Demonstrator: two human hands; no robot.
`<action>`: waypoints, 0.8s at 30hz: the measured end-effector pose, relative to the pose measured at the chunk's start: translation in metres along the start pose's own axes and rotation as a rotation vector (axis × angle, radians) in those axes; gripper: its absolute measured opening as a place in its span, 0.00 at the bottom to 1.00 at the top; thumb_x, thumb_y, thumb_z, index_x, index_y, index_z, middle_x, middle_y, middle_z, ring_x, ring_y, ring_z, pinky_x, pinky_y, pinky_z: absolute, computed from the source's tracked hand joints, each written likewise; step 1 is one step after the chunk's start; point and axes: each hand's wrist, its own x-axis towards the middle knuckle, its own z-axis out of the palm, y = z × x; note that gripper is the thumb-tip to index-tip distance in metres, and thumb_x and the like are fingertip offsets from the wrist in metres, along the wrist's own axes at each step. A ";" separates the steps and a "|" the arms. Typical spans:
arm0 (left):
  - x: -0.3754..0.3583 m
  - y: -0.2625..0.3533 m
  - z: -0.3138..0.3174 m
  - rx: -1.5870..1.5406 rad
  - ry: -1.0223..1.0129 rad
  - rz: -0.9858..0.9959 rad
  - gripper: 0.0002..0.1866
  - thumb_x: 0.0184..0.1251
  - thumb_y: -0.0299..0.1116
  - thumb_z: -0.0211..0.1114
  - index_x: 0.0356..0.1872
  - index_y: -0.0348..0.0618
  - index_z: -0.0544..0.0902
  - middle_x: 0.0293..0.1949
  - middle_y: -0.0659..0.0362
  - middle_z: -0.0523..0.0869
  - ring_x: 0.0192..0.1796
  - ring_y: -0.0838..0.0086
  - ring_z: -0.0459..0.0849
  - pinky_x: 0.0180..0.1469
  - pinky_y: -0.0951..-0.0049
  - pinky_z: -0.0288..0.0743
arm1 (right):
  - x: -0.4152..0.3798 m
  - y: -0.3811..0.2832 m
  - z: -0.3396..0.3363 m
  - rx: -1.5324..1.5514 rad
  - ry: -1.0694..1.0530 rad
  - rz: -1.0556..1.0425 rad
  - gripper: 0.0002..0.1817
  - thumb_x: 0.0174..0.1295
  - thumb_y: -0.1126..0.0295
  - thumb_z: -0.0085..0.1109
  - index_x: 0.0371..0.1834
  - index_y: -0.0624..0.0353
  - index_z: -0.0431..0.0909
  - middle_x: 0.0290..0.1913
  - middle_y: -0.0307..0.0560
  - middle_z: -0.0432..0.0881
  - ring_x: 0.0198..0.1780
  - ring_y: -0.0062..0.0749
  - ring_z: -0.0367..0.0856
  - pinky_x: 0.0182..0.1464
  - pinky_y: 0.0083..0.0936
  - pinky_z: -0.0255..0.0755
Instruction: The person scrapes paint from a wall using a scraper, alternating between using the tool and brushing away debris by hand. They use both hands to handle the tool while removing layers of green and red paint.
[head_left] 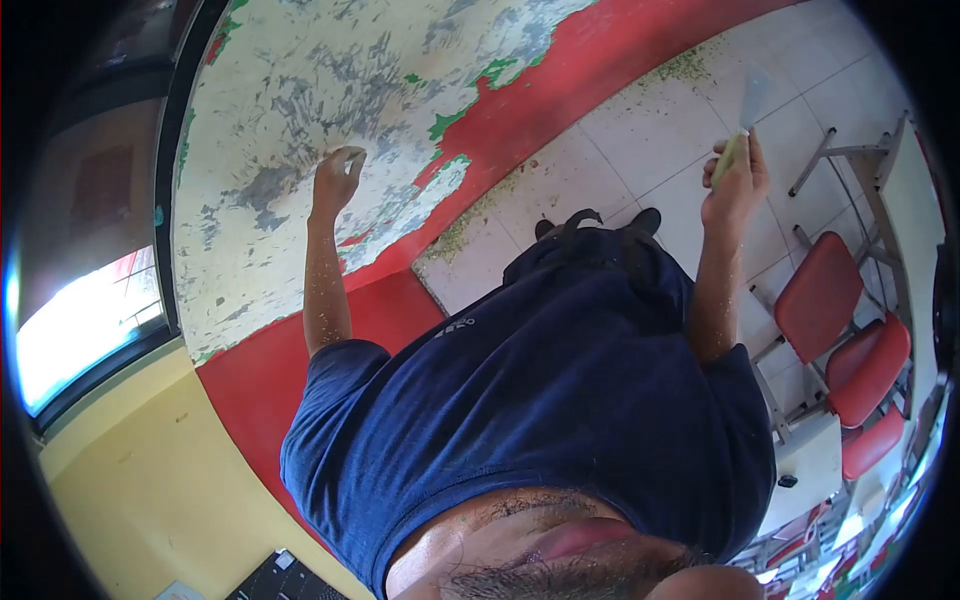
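My right hand [735,185] is wrapped round the pale yellow-green handle of a scraper [735,158]. The scraper's thin, wide blade [757,98] points up and away from me, over the tiled floor and apart from the wall. On the other side, my left hand [338,180] is raised in front of the scraped wall [400,120], its fingers curled together. Whether it touches the wall, or what small thing its fingers may hold, I cannot make out. Whitish patches, grey marks and green paint remnants cover that wall, with red paint [520,125] along its lower part.
Paint flakes [690,65] lie on the pale floor tiles [640,130] along the wall. At the right stand red-seated chairs [820,297] with metal legs beside a pale tabletop [915,200]. A dark-framed window [90,310] is at the left, above a yellow wall [150,460].
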 end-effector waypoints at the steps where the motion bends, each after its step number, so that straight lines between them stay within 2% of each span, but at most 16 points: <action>1: 0.005 0.005 -0.001 -0.055 -0.011 -0.001 0.09 0.65 0.34 0.63 0.41 0.41 0.84 0.40 0.51 0.87 0.44 0.59 0.86 0.47 0.66 0.77 | -0.006 0.004 0.016 -0.003 -0.022 -0.001 0.22 0.72 0.67 0.48 0.66 0.65 0.67 0.30 0.44 0.76 0.21 0.22 0.72 0.18 0.19 0.62; 3: 0.015 0.017 0.001 -0.164 -0.040 -0.002 0.09 0.66 0.34 0.63 0.42 0.40 0.84 0.40 0.51 0.87 0.44 0.59 0.87 0.47 0.68 0.78 | -0.020 0.014 0.052 -0.014 -0.100 -0.031 0.23 0.72 0.68 0.48 0.67 0.65 0.65 0.32 0.44 0.77 0.22 0.21 0.72 0.19 0.18 0.63; 5: 0.033 0.033 0.006 -0.277 -0.110 -0.025 0.12 0.68 0.35 0.61 0.46 0.41 0.84 0.43 0.50 0.87 0.46 0.64 0.87 0.49 0.70 0.77 | -0.039 0.021 0.087 -0.020 -0.197 -0.054 0.24 0.72 0.68 0.48 0.69 0.64 0.63 0.33 0.44 0.77 0.23 0.21 0.72 0.20 0.18 0.65; 7: 0.062 0.055 0.011 -0.397 -0.113 0.033 0.13 0.71 0.37 0.59 0.48 0.40 0.83 0.44 0.52 0.87 0.48 0.69 0.86 0.50 0.72 0.76 | -0.060 0.025 0.127 -0.003 -0.303 -0.085 0.25 0.72 0.69 0.48 0.70 0.63 0.62 0.35 0.43 0.77 0.24 0.20 0.72 0.21 0.17 0.66; 8: 0.079 0.057 0.021 -0.654 -0.137 0.062 0.18 0.74 0.42 0.54 0.52 0.38 0.81 0.49 0.52 0.85 0.52 0.70 0.83 0.53 0.71 0.75 | -0.070 0.026 0.146 0.014 -0.354 -0.088 0.25 0.71 0.70 0.48 0.71 0.63 0.61 0.35 0.43 0.77 0.24 0.19 0.72 0.22 0.17 0.67; 9: 0.093 0.088 0.009 -0.904 -0.213 -0.004 0.25 0.78 0.49 0.45 0.58 0.36 0.76 0.55 0.52 0.82 0.56 0.65 0.80 0.55 0.67 0.74 | -0.080 0.027 0.164 0.027 -0.403 -0.097 0.26 0.71 0.70 0.48 0.72 0.62 0.60 0.35 0.42 0.78 0.24 0.19 0.72 0.22 0.17 0.68; 11: 0.125 0.128 -0.003 -1.177 -0.246 0.025 0.31 0.78 0.55 0.38 0.63 0.35 0.69 0.59 0.49 0.77 0.58 0.61 0.79 0.57 0.63 0.75 | -0.092 0.027 0.196 0.037 -0.495 -0.126 0.27 0.70 0.73 0.47 0.73 0.61 0.58 0.35 0.41 0.78 0.24 0.18 0.73 0.24 0.16 0.69; 14: 0.163 0.165 -0.012 -1.638 -0.367 0.085 0.33 0.77 0.57 0.36 0.62 0.34 0.68 0.59 0.46 0.76 0.57 0.58 0.79 0.56 0.59 0.76 | -0.108 0.030 0.219 -0.007 -0.604 -0.137 0.29 0.68 0.76 0.45 0.74 0.58 0.57 0.33 0.40 0.78 0.22 0.17 0.74 0.25 0.17 0.71; 15: 0.169 0.176 -0.012 -1.783 -0.379 0.089 0.30 0.77 0.53 0.40 0.60 0.32 0.69 0.53 0.44 0.79 0.53 0.55 0.82 0.55 0.56 0.78 | -0.111 0.032 0.222 -0.030 -0.622 -0.134 0.29 0.68 0.76 0.45 0.74 0.58 0.57 0.33 0.40 0.78 0.22 0.17 0.74 0.26 0.18 0.71; 17: 0.173 0.188 -0.015 -1.667 -0.390 0.103 0.27 0.77 0.49 0.44 0.59 0.32 0.70 0.50 0.44 0.80 0.50 0.53 0.83 0.53 0.55 0.78 | -0.111 0.033 0.221 -0.057 -0.622 -0.069 0.29 0.69 0.74 0.46 0.74 0.57 0.57 0.31 0.41 0.78 0.23 0.19 0.75 0.28 0.20 0.72; 20: 0.189 0.203 -0.007 -1.581 -0.358 0.042 0.22 0.76 0.41 0.49 0.59 0.33 0.70 0.44 0.49 0.80 0.45 0.55 0.83 0.51 0.53 0.78 | -0.086 0.047 0.212 -0.086 -0.622 -0.149 0.28 0.72 0.71 0.44 0.75 0.58 0.55 0.33 0.37 0.76 0.21 0.15 0.72 0.22 0.15 0.69; 21: 0.197 0.207 -0.002 -1.563 -0.340 0.023 0.21 0.76 0.41 0.49 0.58 0.33 0.71 0.43 0.51 0.80 0.44 0.57 0.83 0.50 0.54 0.78 | -0.077 0.044 0.208 -0.111 -0.600 -0.131 0.27 0.72 0.70 0.46 0.74 0.58 0.58 0.31 0.40 0.76 0.23 0.18 0.73 0.26 0.17 0.69; 24: 0.227 0.242 0.025 -1.500 -0.219 -0.050 0.18 0.78 0.39 0.46 0.56 0.34 0.72 0.35 0.57 0.78 0.37 0.65 0.81 0.45 0.59 0.78 | -0.040 0.043 0.196 -0.257 -0.438 -0.310 0.25 0.71 0.71 0.48 0.71 0.61 0.62 0.29 0.48 0.75 0.26 0.24 0.73 0.32 0.22 0.69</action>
